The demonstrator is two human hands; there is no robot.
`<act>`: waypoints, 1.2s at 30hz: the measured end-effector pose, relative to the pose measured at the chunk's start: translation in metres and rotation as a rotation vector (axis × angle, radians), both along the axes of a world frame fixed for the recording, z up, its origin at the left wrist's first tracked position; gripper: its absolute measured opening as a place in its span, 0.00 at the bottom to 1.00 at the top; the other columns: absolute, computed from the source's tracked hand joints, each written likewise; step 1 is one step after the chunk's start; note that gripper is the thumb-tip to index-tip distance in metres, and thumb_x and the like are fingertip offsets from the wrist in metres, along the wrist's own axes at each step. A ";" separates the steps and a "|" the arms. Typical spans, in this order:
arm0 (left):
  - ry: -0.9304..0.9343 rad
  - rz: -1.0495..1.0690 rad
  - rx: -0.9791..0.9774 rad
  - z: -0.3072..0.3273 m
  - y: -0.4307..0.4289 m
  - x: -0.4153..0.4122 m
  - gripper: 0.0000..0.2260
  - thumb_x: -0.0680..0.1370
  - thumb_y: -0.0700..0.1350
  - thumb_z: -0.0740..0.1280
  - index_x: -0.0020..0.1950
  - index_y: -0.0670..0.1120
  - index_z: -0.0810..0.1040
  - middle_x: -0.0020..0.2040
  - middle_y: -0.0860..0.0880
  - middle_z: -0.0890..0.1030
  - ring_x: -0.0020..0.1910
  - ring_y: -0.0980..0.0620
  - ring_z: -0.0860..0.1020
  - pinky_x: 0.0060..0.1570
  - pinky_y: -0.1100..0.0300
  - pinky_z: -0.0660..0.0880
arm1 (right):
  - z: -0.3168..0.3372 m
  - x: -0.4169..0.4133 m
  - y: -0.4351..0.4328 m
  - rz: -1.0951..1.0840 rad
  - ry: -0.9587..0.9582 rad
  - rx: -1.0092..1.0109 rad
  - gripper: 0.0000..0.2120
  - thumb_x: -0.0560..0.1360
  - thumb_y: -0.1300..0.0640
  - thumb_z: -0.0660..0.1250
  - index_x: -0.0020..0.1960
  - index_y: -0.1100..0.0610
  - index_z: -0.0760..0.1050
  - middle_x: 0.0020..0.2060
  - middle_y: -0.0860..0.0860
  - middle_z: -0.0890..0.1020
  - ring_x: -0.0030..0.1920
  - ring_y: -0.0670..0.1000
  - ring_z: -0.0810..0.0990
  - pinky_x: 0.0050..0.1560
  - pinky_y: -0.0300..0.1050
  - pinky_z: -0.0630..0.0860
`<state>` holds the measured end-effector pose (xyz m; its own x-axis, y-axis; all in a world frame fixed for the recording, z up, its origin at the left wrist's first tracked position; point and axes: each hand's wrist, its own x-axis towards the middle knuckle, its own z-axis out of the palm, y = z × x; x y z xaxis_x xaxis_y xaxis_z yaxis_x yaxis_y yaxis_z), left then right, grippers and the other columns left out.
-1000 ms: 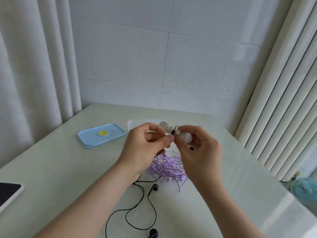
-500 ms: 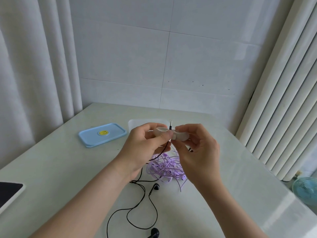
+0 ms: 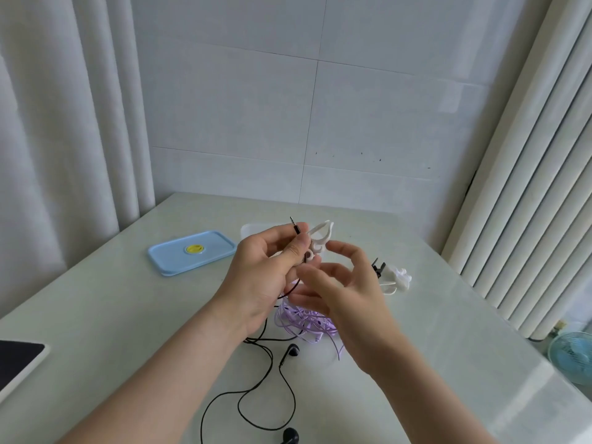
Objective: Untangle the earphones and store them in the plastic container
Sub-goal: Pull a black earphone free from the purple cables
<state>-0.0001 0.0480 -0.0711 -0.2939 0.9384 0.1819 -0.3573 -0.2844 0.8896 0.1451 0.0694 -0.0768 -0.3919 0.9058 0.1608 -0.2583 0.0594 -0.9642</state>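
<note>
over pale table (image 3: 128,315), with left hand (image 3: 266,277) pinching black plug (image 3: 296,226) and white clip (image 3: 320,238), feed cord (image 3: 270,354) gently using empty, slack right hand (image 3: 349,299).

The left grip (image 3: 266,277) pinches the plug (image 3: 296,226) of the black earphones (image 3: 290,351) and a white clip (image 3: 322,237) above the desk (image 3: 112,315). The right grip (image 3: 346,293) hovers just beside it, fingers loosely spread. Purple earphones (image 3: 304,320) lie tangled beneath the hands. A blue lid (image 3: 192,253) lies far left.
</note>
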 end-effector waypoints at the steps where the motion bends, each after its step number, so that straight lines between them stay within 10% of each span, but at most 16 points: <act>1: 0.016 -0.030 -0.006 0.000 0.000 0.000 0.11 0.82 0.42 0.71 0.63 0.45 0.85 0.54 0.45 0.87 0.55 0.42 0.87 0.56 0.53 0.82 | -0.001 -0.001 0.000 0.002 -0.015 -0.004 0.27 0.75 0.60 0.80 0.68 0.51 0.71 0.55 0.62 0.85 0.45 0.64 0.89 0.57 0.61 0.84; 15: 0.130 -0.052 0.009 -0.003 0.006 -0.005 0.13 0.87 0.41 0.62 0.65 0.46 0.85 0.54 0.38 0.83 0.59 0.41 0.82 0.70 0.43 0.76 | 0.007 0.011 0.007 -0.141 -0.206 0.176 0.03 0.79 0.57 0.75 0.51 0.56 0.85 0.36 0.55 0.88 0.26 0.45 0.74 0.32 0.38 0.71; 22: 0.042 -0.187 -0.062 0.005 -0.002 -0.002 0.13 0.86 0.44 0.62 0.62 0.44 0.86 0.46 0.52 0.84 0.46 0.53 0.77 0.42 0.58 0.66 | 0.004 0.010 0.011 -0.182 -0.163 0.163 0.04 0.76 0.58 0.77 0.42 0.52 0.87 0.35 0.55 0.85 0.37 0.51 0.74 0.40 0.44 0.70; 27: 0.023 -0.217 -0.089 0.009 -0.005 0.001 0.11 0.86 0.45 0.63 0.51 0.43 0.83 0.44 0.46 0.73 0.37 0.55 0.74 0.39 0.58 0.67 | 0.006 0.009 0.010 -0.123 -0.177 0.193 0.01 0.77 0.56 0.77 0.46 0.52 0.88 0.43 0.73 0.80 0.41 0.54 0.73 0.47 0.49 0.69; 31: 0.117 -0.199 -0.118 0.016 -0.008 0.002 0.10 0.87 0.44 0.60 0.51 0.42 0.78 0.38 0.48 0.73 0.35 0.54 0.70 0.38 0.57 0.63 | 0.005 0.013 0.014 -0.100 -0.165 0.160 0.02 0.77 0.58 0.77 0.46 0.54 0.88 0.30 0.54 0.69 0.31 0.50 0.63 0.32 0.39 0.62; 36: 0.126 -0.176 -0.121 0.017 -0.009 0.008 0.10 0.86 0.44 0.60 0.52 0.41 0.79 0.41 0.46 0.74 0.33 0.53 0.71 0.35 0.57 0.66 | 0.006 0.014 0.015 -0.140 -0.153 0.216 0.03 0.78 0.58 0.75 0.47 0.51 0.87 0.32 0.58 0.67 0.33 0.53 0.62 0.35 0.43 0.61</act>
